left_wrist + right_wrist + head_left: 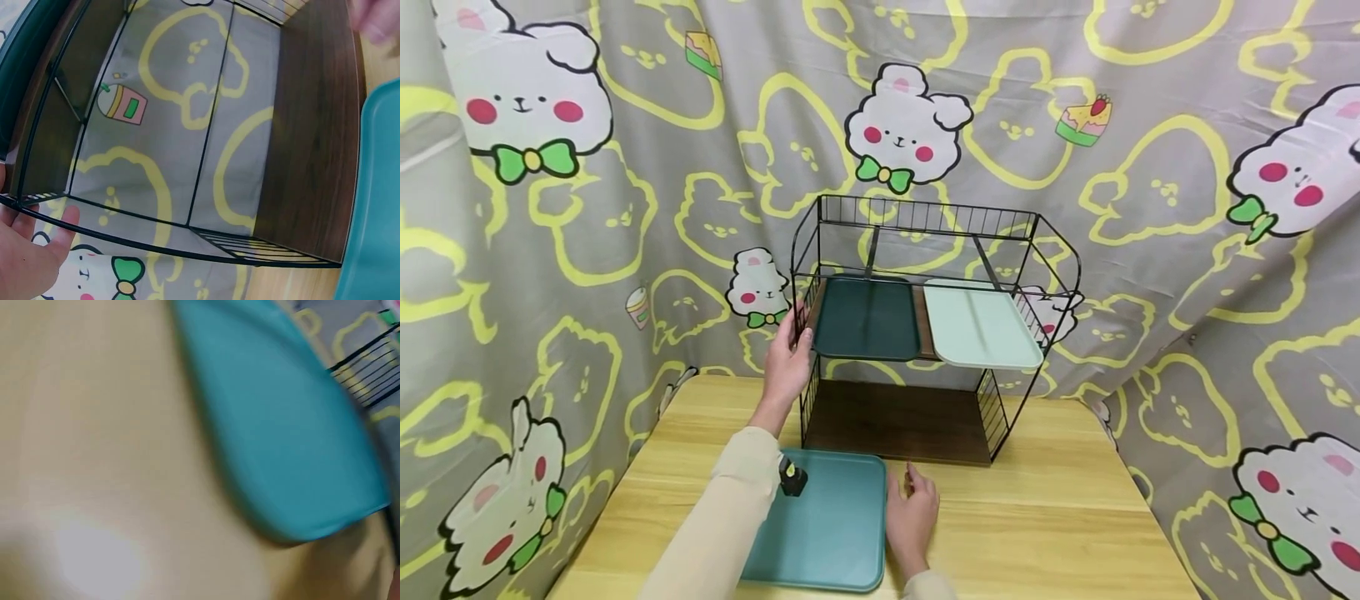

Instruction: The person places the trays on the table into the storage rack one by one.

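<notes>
A black wire rack (925, 223) with brown wooden shelves stands on the table. My left hand (787, 362) grips the rack's left side at the upper shelf; the left wrist view shows that hand (31, 256) with thumb and fingers about the black wire. Beside it on the upper shelf lies a dark green tray (868, 317), and to the right a pale mint tray (981, 325). A teal tray (842, 525) lies on the table in front. Next to its right edge is my right hand (913, 512), fingers loosely bent, holding nothing visible.
The rack's lower shelf (902, 421) is a brown board close to the tabletop (1037, 517). A patterned curtain (700, 167) hangs behind and on both sides. The left forearm's sleeve (722, 508) covers part of the teal tray.
</notes>
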### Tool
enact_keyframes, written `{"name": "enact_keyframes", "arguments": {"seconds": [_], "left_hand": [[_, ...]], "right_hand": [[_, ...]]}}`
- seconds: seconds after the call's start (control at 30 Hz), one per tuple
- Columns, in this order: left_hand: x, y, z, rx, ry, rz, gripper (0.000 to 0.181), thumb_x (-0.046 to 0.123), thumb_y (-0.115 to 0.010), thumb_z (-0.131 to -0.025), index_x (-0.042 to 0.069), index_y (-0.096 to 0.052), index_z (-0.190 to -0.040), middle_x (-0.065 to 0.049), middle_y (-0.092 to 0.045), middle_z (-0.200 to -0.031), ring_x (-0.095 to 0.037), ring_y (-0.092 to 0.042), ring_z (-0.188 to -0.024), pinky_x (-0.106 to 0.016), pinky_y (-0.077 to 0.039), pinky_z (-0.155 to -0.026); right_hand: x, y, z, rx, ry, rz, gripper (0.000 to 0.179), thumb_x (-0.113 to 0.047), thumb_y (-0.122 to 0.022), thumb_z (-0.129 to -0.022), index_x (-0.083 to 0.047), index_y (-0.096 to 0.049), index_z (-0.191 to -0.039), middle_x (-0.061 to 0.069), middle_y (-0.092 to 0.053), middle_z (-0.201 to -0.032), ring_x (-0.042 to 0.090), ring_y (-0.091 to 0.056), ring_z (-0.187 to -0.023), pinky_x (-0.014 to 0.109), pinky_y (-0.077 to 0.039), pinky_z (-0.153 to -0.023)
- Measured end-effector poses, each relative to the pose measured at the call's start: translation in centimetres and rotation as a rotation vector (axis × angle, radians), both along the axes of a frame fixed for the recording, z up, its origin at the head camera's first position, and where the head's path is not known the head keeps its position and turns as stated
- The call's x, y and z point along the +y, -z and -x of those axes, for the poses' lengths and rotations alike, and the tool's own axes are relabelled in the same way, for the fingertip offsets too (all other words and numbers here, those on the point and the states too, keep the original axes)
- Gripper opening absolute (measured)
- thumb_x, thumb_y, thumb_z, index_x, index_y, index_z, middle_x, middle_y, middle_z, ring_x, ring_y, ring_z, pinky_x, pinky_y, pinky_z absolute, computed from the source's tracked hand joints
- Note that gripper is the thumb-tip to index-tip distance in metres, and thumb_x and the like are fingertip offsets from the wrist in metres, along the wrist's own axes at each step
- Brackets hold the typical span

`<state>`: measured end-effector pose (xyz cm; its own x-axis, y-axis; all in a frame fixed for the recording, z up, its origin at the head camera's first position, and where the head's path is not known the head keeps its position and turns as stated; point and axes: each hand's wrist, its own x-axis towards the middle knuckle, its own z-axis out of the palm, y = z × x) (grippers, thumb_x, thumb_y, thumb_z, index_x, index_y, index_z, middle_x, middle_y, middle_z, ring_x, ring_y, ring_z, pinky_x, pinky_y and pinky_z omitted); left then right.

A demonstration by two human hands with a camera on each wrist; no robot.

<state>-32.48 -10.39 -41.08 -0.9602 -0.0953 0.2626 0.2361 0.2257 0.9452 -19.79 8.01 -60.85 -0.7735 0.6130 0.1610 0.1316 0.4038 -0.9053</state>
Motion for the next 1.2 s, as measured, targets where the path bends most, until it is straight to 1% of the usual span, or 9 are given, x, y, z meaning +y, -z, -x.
{"name": "enact_keyframes", "arguments": {"seconds": [0.1,0.2,0.33,0.5,0.73,0.83,0.97,1.07,1.2], "left_hand": [[-0.1,0.1,0.0,0.007,0.008,0.005,0.055,0.026,-0.046,-0.115,0.032,-0.032,-0.168,0.001,-0.04,-0.172,-0.023,-0.037,-0.16,-0.051,-0.033,-0.13],[-0.2,0.2,0.0,0.014,0.012,0.005,0.055,0.026,-0.045,-0.115,0.032,-0.031,-0.168,0.001,-0.038,-0.173,-0.022,-0.035,-0.161,-0.05,-0.032,-0.131],[-0.1,0.3,0.1,0.013,0.021,0.001,0.055,0.026,-0.045,-0.115,0.031,-0.03,-0.169,0.001,-0.037,-0.173,-0.021,-0.034,-0.161,-0.049,-0.032,-0.131],[0.0,0.3,0.1,0.02,0.027,-0.01,0.056,0.025,-0.045,-0.115,0.031,-0.03,-0.169,0.001,-0.037,-0.173,-0.021,-0.034,-0.162,-0.051,-0.032,-0.131],[-0.1,0.4,0.1,0.015,0.021,0.0,0.055,0.026,-0.045,-0.115,0.035,-0.031,-0.168,0.001,-0.039,-0.172,-0.022,-0.035,-0.161,-0.052,-0.033,-0.13],[0.1,0.4,0.0,0.016,0.026,-0.002,0.055,0.026,-0.045,-0.115,0.034,-0.031,-0.168,0.001,-0.039,-0.172,-0.021,-0.035,-0.161,-0.052,-0.033,-0.13],[0.1,0.5,0.0,0.014,0.022,0.0,0.055,0.026,-0.046,-0.115,0.035,-0.031,-0.168,0.002,-0.039,-0.172,-0.021,-0.035,-0.161,-0.052,-0.033,-0.13],[0.0,0.6,0.1,0.011,0.016,0.004,0.055,0.027,-0.046,-0.115,0.036,-0.031,-0.168,0.001,-0.039,-0.172,-0.022,-0.035,-0.161,-0.052,-0.033,-0.13],[-0.1,0.6,0.1,0.014,0.012,0.011,0.055,0.027,-0.046,-0.115,0.032,-0.031,-0.168,-0.001,-0.039,-0.172,-0.025,-0.036,-0.16,-0.053,-0.033,-0.13]], "right_hand": [[-0.4,2.0,-0.8,-0.045,0.007,-0.104,0.041,-0.024,-0.084,-0.091,-0.002,-0.077,-0.124,0.014,-0.073,-0.111,0.03,-0.061,-0.103,0.049,-0.052,-0.091],[-0.8,3.2,-1.3,-0.065,-0.001,-0.202,0.042,-0.025,-0.086,-0.088,-0.003,-0.078,-0.123,0.014,-0.071,-0.115,0.03,-0.058,-0.106,0.048,-0.05,-0.092],[-1.1,4.0,-1.6,-0.072,-0.016,-0.282,0.043,-0.027,-0.087,-0.088,-0.003,-0.078,-0.123,0.013,-0.068,-0.117,0.031,-0.056,-0.111,0.048,-0.048,-0.095],[-1.2,4.1,-1.5,-0.092,-0.023,-0.351,0.04,-0.028,-0.088,-0.087,-0.007,-0.08,-0.121,0.009,-0.066,-0.118,0.028,-0.054,-0.112,0.048,-0.045,-0.096],[-1.2,4.3,-1.2,-0.095,-0.024,-0.314,0.031,-0.02,-0.086,-0.088,-0.012,-0.083,-0.118,0.006,-0.068,-0.117,0.027,-0.054,-0.11,0.046,-0.043,-0.094],[-0.8,4.1,-1.2,-0.067,-0.013,-0.249,0.03,-0.014,-0.084,-0.089,-0.008,-0.083,-0.118,0.008,-0.072,-0.116,0.031,-0.058,-0.11,0.05,-0.045,-0.096],[-0.1,3.7,-1.2,-0.018,-0.024,-0.14,0.029,-0.006,-0.08,-0.092,-0.003,-0.08,-0.12,0.012,-0.077,-0.113,0.036,-0.069,-0.111,0.053,-0.054,-0.1],[0.6,3.4,-1.1,0.011,-0.02,-0.108,0.028,-0.003,-0.079,-0.092,-0.001,-0.08,-0.119,0.012,-0.08,-0.11,0.035,-0.075,-0.107,0.05,-0.061,-0.093],[1.5,3.2,-1.1,0.021,0.008,-0.115,0.026,-0.001,-0.082,-0.088,-0.004,-0.083,-0.114,0.01,-0.082,-0.104,0.029,-0.078,-0.093,0.039,-0.063,-0.08]]}}
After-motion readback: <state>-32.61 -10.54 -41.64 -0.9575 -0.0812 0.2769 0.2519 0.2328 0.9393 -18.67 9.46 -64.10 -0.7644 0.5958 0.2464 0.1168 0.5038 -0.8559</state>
